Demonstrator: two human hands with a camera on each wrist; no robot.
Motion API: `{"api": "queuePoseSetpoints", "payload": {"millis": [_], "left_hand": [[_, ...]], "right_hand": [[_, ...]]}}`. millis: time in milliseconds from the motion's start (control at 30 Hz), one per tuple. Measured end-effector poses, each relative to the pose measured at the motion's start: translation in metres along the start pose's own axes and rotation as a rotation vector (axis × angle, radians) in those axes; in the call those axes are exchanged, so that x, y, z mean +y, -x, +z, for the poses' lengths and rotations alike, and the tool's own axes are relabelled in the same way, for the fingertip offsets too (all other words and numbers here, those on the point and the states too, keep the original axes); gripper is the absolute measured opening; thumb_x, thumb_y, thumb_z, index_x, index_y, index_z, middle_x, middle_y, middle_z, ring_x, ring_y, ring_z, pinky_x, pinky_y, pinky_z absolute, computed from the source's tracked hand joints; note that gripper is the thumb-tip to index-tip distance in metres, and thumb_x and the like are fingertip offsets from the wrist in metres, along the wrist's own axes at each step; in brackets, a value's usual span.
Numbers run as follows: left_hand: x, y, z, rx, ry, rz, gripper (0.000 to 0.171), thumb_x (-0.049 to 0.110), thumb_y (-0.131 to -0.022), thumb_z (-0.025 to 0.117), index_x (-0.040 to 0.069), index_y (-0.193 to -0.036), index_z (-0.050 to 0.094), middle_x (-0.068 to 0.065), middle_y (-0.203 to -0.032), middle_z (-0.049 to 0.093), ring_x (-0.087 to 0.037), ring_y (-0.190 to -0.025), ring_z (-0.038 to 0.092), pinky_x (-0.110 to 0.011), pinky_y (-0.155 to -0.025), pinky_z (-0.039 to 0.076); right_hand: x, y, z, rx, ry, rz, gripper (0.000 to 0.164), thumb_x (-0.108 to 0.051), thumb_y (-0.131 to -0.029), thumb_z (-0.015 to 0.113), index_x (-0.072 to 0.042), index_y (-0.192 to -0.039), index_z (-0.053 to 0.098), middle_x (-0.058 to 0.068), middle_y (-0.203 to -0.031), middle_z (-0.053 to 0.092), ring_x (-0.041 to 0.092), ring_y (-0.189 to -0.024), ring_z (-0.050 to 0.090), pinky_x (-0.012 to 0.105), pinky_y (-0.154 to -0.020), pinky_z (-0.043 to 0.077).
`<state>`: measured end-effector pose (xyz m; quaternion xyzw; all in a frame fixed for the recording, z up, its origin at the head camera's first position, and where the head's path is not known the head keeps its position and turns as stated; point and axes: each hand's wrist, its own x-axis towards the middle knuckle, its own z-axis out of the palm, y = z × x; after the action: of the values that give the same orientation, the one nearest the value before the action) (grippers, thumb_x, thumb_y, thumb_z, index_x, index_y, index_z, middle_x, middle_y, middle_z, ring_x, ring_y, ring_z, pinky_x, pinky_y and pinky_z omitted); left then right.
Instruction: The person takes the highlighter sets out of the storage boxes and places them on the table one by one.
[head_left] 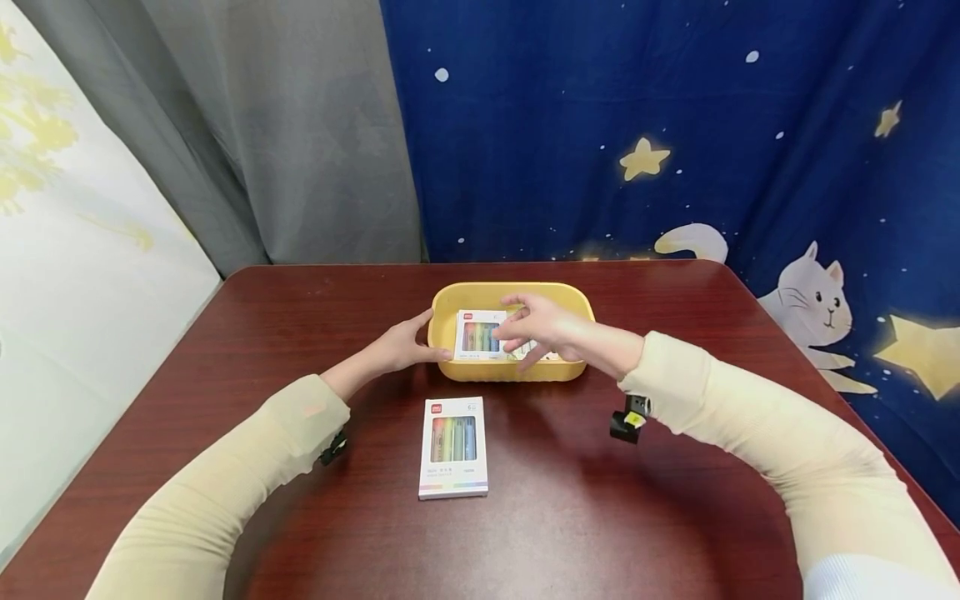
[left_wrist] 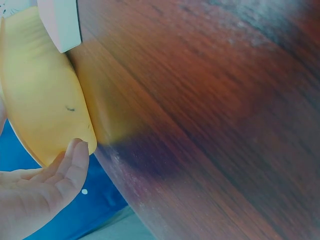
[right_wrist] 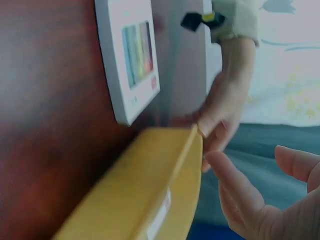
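Observation:
A yellow plastic bin (head_left: 510, 372) stands near the table's far side. My left hand (head_left: 403, 343) holds its left end, thumb at the front rim and fingers along the outer wall. My right hand (head_left: 546, 325) hovers over the bin's right half, fingers spread and slightly bent, with nothing in them. Inside the bin lies a white box of colored pens (head_left: 477, 335) with a clear window; the right fingertips partly cover its right side. Something patterned (head_left: 522, 351) lies beside it, mostly hidden by the right hand. A similar pen box (head_left: 453, 447) lies flat on the table in front of the bin.
The dark red-brown wooden table (head_left: 555, 517) reaches back to a grey curtain (head_left: 337, 133) and a blue curtain (head_left: 540, 125) with stars. A pale patterned cloth (head_left: 82, 275) hangs at the left. Small black devices sit at both wrists.

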<state>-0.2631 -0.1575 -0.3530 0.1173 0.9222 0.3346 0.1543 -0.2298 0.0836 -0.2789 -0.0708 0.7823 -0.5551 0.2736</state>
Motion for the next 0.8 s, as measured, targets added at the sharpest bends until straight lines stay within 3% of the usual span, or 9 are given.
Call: {"api": "queuePoseSetpoints", "payload": {"millis": [200,433,800], "left_hand": [[0.0,0.0,-0.001,0.002,-0.009,-0.006,0.095,0.043,-0.08,0.068,0.007,-0.148,0.011,-0.019,-0.144,0.032,-0.027,-0.116,0.045,-0.046,-0.104,0.032],[-0.001,-0.001,-0.001,0.006,-0.01,0.004,0.096,0.041,-0.08,0.069,0.006,-0.147,0.011,-0.02,-0.144,0.032,-0.027,-0.117,0.046,-0.045,-0.103,0.032],[-0.002,-0.002,0.0,0.003,-0.007,0.007,0.096,0.041,-0.079,0.068,0.006,-0.147,0.011,-0.02,-0.144,0.032,-0.026,-0.118,0.045,-0.045,-0.103,0.033]], "right_hand": [[-0.015,-0.01,-0.012,0.049,0.056,-0.007,0.063,-0.011,-0.088,0.06,-0.009,-0.141,0.025,0.02,-0.129,0.047,0.037,-0.107,0.054,0.045,-0.076,0.052],[-0.022,-0.029,-0.028,0.068,0.035,0.014,0.063,-0.012,-0.09,0.057,-0.006,-0.142,0.024,0.018,-0.136,0.042,0.037,-0.114,0.05,0.048,-0.081,0.049],[-0.021,-0.054,-0.046,0.158,0.033,0.119,0.07,-0.019,-0.091,0.056,-0.005,-0.144,0.013,0.018,-0.144,0.031,0.036,-0.123,0.043,0.051,-0.089,0.044]]}}
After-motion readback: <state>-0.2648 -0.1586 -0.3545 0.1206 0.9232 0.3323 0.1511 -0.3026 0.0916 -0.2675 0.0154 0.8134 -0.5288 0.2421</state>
